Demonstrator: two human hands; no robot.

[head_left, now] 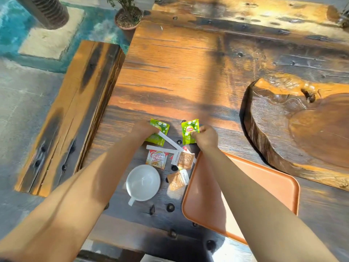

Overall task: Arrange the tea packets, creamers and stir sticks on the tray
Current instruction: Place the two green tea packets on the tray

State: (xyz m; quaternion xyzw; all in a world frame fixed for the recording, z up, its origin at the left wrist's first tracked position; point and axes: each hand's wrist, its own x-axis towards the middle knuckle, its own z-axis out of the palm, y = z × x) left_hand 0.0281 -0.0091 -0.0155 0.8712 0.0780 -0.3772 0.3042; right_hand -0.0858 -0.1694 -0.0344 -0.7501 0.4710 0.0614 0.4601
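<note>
My right hand (pixel 206 137) pinches a green tea packet (pixel 189 130) and holds it just above the table. My left hand (pixel 144 130) rests on a second green tea packet (pixel 160 133) that lies flat, fingers on its near edge. White stir sticks (pixel 170 141) lie crossed below the packets. A creamer sachet (pixel 155 157) and two orange packets (pixel 184 160) (pixel 177 180) lie beside them. The orange tray (pixel 264 186) sits at the right, partly under my right forearm, with nothing on its visible part.
A white cup (pixel 143 183) stands near the sachets. A carved wooden tea board (pixel 302 125) fills the right side. A wooden bench (pixel 75 110) runs along the table's left edge. A potted plant (pixel 128 16) stands on the floor beyond.
</note>
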